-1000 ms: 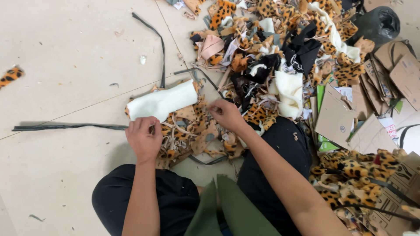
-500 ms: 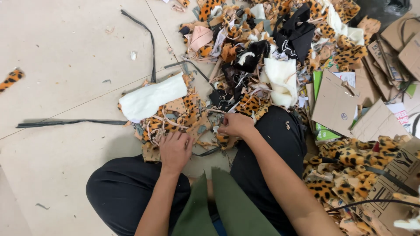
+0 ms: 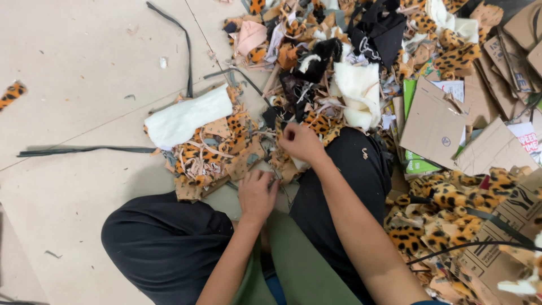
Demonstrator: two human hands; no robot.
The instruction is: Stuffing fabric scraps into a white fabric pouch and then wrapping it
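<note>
On the floor at far left lie a black strap (image 3: 84,150) and white foam (image 3: 183,117) atop leopard scraps (image 3: 212,152). Left hand (image 3: 257,195) presses palm-down at the scraps' near edge, fingers curled; whether it pinches anything cannot be told. Right hand (image 3: 300,141) is closed, pinching scraps by the knee. Cardboard (image 3: 429,121) lies right.

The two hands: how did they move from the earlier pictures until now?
The left hand came down from beside the white fabric piece to the scraps' near edge. The right hand shifted slightly, fingers bent into the leopard-print scraps. The pile and black strip stayed.
</note>
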